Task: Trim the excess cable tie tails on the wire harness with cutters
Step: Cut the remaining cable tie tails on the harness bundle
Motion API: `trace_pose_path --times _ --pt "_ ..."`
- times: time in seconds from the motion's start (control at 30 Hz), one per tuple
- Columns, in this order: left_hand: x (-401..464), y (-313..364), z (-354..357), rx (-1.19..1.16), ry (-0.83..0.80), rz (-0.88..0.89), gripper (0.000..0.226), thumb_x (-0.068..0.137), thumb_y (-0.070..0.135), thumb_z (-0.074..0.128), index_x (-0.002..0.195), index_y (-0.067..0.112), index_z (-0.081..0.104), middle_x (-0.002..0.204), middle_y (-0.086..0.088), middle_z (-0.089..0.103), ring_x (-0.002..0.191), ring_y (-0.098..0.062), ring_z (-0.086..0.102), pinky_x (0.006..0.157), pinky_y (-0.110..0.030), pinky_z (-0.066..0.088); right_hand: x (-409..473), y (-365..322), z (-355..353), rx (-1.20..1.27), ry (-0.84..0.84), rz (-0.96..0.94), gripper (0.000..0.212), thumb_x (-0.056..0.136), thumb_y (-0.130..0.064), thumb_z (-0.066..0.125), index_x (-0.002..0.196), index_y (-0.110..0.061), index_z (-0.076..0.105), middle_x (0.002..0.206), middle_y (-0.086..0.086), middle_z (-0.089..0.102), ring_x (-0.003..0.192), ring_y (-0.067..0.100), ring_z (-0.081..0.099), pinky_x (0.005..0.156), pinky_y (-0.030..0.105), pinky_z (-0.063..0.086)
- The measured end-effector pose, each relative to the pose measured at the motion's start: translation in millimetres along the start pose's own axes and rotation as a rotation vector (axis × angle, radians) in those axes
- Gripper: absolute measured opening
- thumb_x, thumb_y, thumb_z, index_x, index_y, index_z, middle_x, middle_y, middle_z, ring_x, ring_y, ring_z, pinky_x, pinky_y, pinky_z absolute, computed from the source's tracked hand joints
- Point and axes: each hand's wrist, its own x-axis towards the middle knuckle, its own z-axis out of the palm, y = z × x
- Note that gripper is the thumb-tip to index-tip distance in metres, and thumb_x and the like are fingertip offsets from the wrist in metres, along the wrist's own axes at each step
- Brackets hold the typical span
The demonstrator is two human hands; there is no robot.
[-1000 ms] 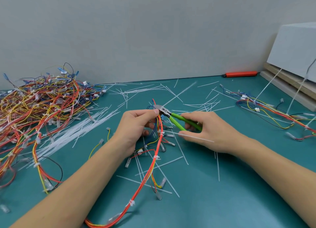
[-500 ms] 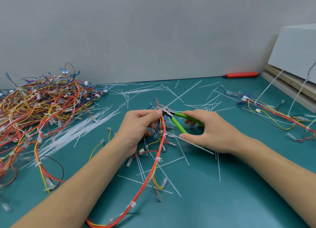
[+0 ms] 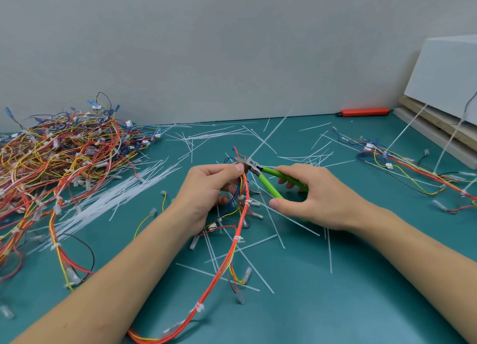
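L hand (image 3: 206, 188) pinches harness (image 3: 240, 230); R hand (image 3: 315, 199) grips cutters (image 3: 268, 178); tie tail blurred at tip.

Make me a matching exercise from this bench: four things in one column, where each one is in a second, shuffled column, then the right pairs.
Things
1. cutters
2. pile of harnesses
3. orange tool
4. harness being trimmed

Places
A. far edge of the mat, against the wall
B. held in the right hand
C. pinched at its top by the left hand, trailing toward the viewer
D. heaped at the left of the mat

Pairs: 1-B, 2-D, 3-A, 4-C
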Motion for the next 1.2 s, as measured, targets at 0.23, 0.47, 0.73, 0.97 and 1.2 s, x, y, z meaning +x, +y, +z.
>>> trace_pose_path --times 0.23,0.47,0.73,0.97,1.2 --pt "-1.0 3.1 -2.0 -0.008 0.000 -0.004 0.017 0.089 0.028 0.076 0.092 0.014 0.083 0.079 0.000 0.073 0.064 -0.010 0.058 0.052 -0.022 0.046 3.4 -2.8 0.8 0.086 -0.035 -0.017 0.033 0.087 -0.055 0.070 0.097 -0.024 0.069 0.078 -0.006 0.062 0.068 0.013 0.056 0.066 0.037 0.051" --pt "-3.4 4.3 -0.2 -0.010 -0.010 -0.001 0.015 0.090 0.029 0.075 0.089 0.017 0.083 0.080 0.000 0.073 0.068 -0.010 0.061 0.053 -0.022 0.047 2.8 -1.7 -3.4 0.059 0.015 -0.016 0.040 0.080 -0.063 0.069 0.098 -0.028 0.067 0.086 -0.008 0.061 0.069 0.013 0.058 0.069 0.039 0.053" --pt "-4.6 7.4 -3.5 0.079 -0.035 0.055 0.016 0.091 0.033 0.075 0.093 0.019 0.083 0.080 0.003 0.075 0.072 -0.007 0.065 0.058 -0.022 0.051 2.8 2.2 -1.1 0.109 -0.006 0.009 0.047 0.079 -0.064 0.071 0.109 -0.029 0.069 0.093 -0.012 0.063 0.076 0.012 0.062 0.072 0.037 0.057" --pt "-4.2 7.8 -4.0 0.023 -0.035 0.027 0.015 0.091 0.031 0.075 0.093 0.019 0.083 0.082 0.002 0.075 0.069 -0.006 0.063 0.055 -0.021 0.050 3.2 -2.5 -7.1 0.123 -0.025 -0.029 0.040 0.086 -0.054 0.067 0.101 -0.017 0.071 0.076 0.000 0.061 0.065 0.020 0.054 0.062 0.034 0.048" --pt "-4.5 5.7 -1.5 0.041 -0.035 0.015 0.016 0.091 0.031 0.075 0.095 0.018 0.083 0.082 0.003 0.075 0.068 -0.006 0.061 0.055 -0.020 0.048 1.0 0.6 -0.6 0.024 -0.010 -0.001 0.063 0.076 -0.069 0.065 0.126 -0.031 0.066 0.101 -0.015 0.065 0.091 0.008 0.063 0.082 0.032 0.055"
